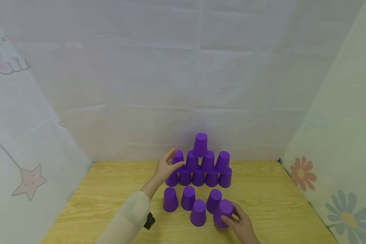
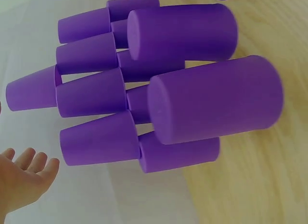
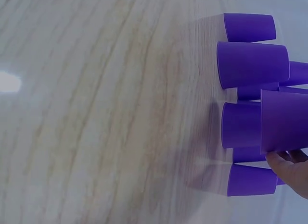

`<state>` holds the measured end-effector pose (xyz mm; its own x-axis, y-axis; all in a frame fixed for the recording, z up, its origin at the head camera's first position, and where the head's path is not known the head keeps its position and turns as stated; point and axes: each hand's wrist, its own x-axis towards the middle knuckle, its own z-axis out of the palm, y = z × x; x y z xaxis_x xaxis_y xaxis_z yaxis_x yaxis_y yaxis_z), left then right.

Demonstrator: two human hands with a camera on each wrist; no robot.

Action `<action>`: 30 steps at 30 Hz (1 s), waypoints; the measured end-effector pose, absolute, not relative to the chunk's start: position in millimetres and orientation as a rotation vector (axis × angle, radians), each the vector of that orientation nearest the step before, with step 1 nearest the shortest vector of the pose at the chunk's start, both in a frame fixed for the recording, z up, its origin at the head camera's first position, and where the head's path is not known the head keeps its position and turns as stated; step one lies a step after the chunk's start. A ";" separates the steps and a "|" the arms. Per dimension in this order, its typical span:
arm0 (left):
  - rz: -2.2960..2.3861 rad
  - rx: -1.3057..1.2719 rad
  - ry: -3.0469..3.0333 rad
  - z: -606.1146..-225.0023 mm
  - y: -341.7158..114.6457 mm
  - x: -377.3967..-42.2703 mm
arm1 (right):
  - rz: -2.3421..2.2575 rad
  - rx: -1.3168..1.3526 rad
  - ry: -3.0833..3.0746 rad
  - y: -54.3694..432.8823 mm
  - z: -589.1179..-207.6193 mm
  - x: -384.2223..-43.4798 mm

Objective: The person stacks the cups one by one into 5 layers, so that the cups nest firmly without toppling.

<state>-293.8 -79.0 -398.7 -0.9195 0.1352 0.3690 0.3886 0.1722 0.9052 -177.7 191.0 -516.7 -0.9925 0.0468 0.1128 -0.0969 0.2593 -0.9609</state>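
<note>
My right hand (image 1: 243,224) grips an upside-down purple cup (image 1: 223,210) between thumb and fingers at the front right. In the right wrist view the rim of this held cup (image 3: 285,123) sits higher off the tabletop than its neighbours' rims. My left hand (image 1: 167,167) is raised with fingers extended, holding nothing, beside the left end cup (image 1: 178,156) of a stack's second row. That stack of inverted purple cups has a bottom row (image 1: 198,178), a second row (image 1: 208,162) and a single top cup (image 1: 200,145) bridging two cups below.
Between me and the stack, several more inverted purple cups, including a left one (image 1: 170,200) and a front one (image 1: 198,214), stand on the wooden table (image 1: 109,200). A pale cloth wall (image 1: 140,84) rises behind the stack. A dark object (image 1: 149,221) shows beside the left sleeve.
</note>
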 end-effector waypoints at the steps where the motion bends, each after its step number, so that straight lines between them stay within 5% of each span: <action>1: -1.817 -0.507 -2.236 -399.2 -80.3 -290.3 | 1.839 0.055 -2.396 191.5 -516.2 -178.7; 30: -1.806 -0.250 -2.327 -466.3 -105.2 -237.0 | 1.703 0.308 -2.340 201.1 -479.4 -209.4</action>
